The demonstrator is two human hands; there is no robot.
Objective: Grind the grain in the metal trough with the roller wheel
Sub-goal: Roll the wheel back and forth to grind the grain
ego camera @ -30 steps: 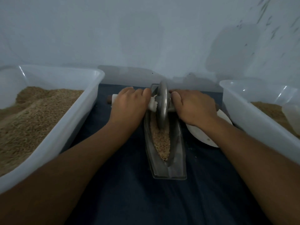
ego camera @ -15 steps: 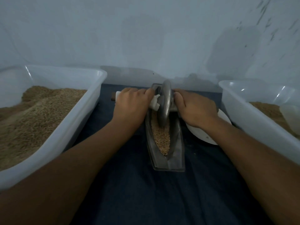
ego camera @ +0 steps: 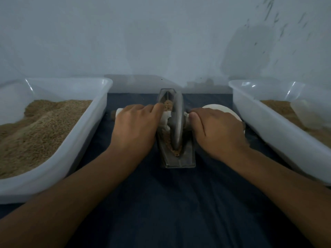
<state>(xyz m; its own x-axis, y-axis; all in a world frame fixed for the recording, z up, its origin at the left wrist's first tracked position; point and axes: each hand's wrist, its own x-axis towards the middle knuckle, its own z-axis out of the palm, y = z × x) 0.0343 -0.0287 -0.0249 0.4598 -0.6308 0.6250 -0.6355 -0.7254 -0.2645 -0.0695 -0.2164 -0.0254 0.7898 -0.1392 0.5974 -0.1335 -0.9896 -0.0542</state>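
A narrow metal trough (ego camera: 188, 156) lies lengthwise on the dark cloth, with brown grain (ego camera: 168, 104) showing at its far end and a little at its near end. A grey roller wheel (ego camera: 177, 120) stands on edge in the trough, toward the near half. Its axle handle sticks out to both sides, wrapped in white. My left hand (ego camera: 134, 126) grips the left side of the handle and my right hand (ego camera: 217, 130) grips the right side, both palms down, close against the wheel.
A large white tub (ego camera: 75, 151) heaped with grain stands at the left. Another white tub (ego camera: 272, 133) with grain stands at the right. A white round plate (ego camera: 221, 109) lies behind my right hand. A pale wall rises just behind the trough.
The wheel has rolled toward me along the trough, from the far end to the near half. Both hands came back with it, uncovering grain at the far end.
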